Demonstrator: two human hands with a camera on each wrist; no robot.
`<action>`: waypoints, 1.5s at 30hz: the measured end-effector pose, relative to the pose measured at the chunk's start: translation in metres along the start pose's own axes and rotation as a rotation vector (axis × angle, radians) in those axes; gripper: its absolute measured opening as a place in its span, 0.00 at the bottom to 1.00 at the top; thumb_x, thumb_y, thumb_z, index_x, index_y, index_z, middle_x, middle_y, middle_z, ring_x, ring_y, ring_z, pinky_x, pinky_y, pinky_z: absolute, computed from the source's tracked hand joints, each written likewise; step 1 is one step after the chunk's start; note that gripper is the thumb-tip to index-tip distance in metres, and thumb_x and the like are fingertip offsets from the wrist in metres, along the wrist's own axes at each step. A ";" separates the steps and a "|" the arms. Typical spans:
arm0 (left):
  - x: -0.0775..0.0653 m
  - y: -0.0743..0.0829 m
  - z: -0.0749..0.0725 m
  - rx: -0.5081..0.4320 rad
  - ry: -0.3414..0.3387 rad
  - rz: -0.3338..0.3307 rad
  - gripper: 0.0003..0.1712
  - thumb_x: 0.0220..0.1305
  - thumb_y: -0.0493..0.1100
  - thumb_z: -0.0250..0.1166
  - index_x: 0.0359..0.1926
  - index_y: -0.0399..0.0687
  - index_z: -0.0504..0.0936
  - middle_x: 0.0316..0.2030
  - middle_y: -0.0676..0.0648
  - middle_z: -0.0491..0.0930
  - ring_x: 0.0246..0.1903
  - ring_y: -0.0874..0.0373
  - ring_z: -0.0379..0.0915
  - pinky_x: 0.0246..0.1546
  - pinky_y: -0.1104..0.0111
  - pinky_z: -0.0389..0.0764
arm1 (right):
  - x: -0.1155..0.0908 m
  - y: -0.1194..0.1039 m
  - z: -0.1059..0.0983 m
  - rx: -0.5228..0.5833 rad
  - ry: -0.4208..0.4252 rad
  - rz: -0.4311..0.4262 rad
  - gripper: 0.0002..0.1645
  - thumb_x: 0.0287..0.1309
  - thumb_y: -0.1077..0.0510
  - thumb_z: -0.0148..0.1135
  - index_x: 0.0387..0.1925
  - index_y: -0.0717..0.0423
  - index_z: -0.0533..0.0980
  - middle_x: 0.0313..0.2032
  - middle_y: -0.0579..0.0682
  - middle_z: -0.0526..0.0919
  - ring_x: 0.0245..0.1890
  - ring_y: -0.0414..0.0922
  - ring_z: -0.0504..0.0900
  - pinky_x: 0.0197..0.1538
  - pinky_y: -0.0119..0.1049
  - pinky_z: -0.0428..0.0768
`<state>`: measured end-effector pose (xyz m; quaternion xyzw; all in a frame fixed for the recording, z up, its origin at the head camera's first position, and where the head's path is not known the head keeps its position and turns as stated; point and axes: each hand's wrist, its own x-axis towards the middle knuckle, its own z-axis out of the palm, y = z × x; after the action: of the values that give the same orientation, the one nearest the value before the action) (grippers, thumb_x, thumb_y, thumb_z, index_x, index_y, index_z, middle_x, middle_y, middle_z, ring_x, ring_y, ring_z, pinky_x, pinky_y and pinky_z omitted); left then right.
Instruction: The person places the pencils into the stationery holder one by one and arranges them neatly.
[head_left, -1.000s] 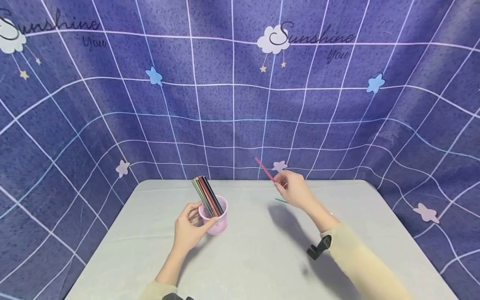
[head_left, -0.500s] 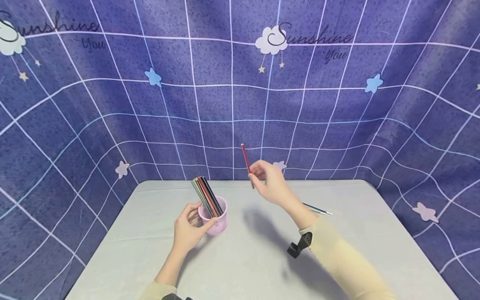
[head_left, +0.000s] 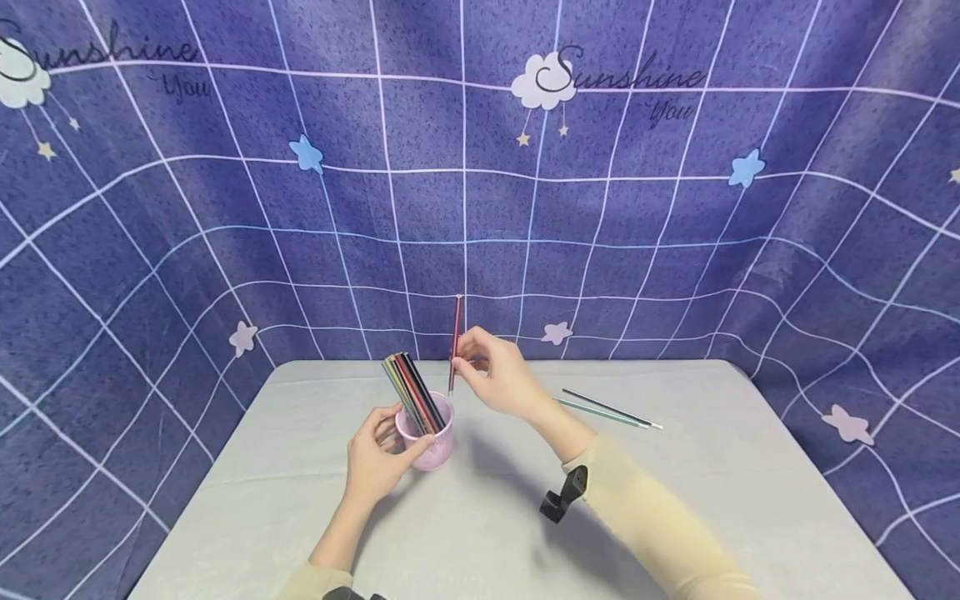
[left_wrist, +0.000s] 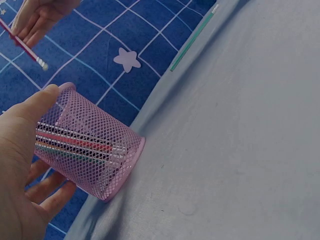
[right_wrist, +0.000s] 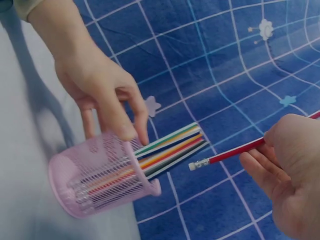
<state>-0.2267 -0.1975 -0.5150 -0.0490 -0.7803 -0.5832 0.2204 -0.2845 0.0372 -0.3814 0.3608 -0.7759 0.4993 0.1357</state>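
Observation:
A pink mesh pen cup (head_left: 435, 452) stands on the table with several pencils (head_left: 411, 387) leaning to the left inside it. My left hand (head_left: 375, 462) grips the cup, its thumb on the near side and its fingers round the left side. Between thumb and fingers my right hand (head_left: 498, 371) pinches a red pencil (right_wrist: 240, 149), held nearly upright just above and right of the cup's rim. The red pencil's eraser end points down toward the opening, apart from the cup in the right wrist view.
On the grey-white table (head_left: 480, 533), a green pencil (head_left: 600, 412) and a dark pencil (head_left: 615, 407) lie to the right, behind my right forearm. A blue gridded curtain (head_left: 465, 208) hangs at the back and both sides.
My right hand has carried the red pencil leftward to the cup, turning it from slanted to nearly upright. Two pencils on the table came into fuller view. My left hand stays on the cup.

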 end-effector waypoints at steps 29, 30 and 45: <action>-0.001 0.002 -0.001 0.005 -0.005 -0.004 0.37 0.47 0.39 0.88 0.58 0.37 0.81 0.57 0.34 0.87 0.56 0.38 0.87 0.54 0.58 0.93 | 0.011 0.027 0.064 -0.409 -0.291 0.026 0.04 0.66 0.63 0.72 0.39 0.59 0.83 0.37 0.52 0.93 0.36 0.42 0.93 0.40 0.17 0.88; -0.001 0.002 -0.001 0.002 -0.006 -0.005 0.37 0.47 0.39 0.88 0.58 0.37 0.81 0.57 0.34 0.87 0.56 0.38 0.87 0.54 0.58 0.93 | 0.011 0.027 0.065 -0.421 -0.303 0.025 0.04 0.66 0.63 0.72 0.38 0.58 0.83 0.37 0.51 0.94 0.36 0.41 0.93 0.39 0.17 0.87; -0.002 -0.002 0.001 -0.034 0.006 0.021 0.38 0.46 0.32 0.87 0.59 0.35 0.81 0.59 0.33 0.86 0.57 0.36 0.86 0.54 0.52 0.92 | 0.011 0.029 0.077 -0.548 -0.330 0.022 0.05 0.64 0.59 0.75 0.35 0.56 0.85 0.33 0.47 0.94 0.31 0.36 0.91 0.36 0.18 0.87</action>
<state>-0.2258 -0.1965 -0.5178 -0.0594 -0.7690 -0.5942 0.2279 -0.3008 -0.0276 -0.4303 0.3787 -0.8968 0.2081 0.0949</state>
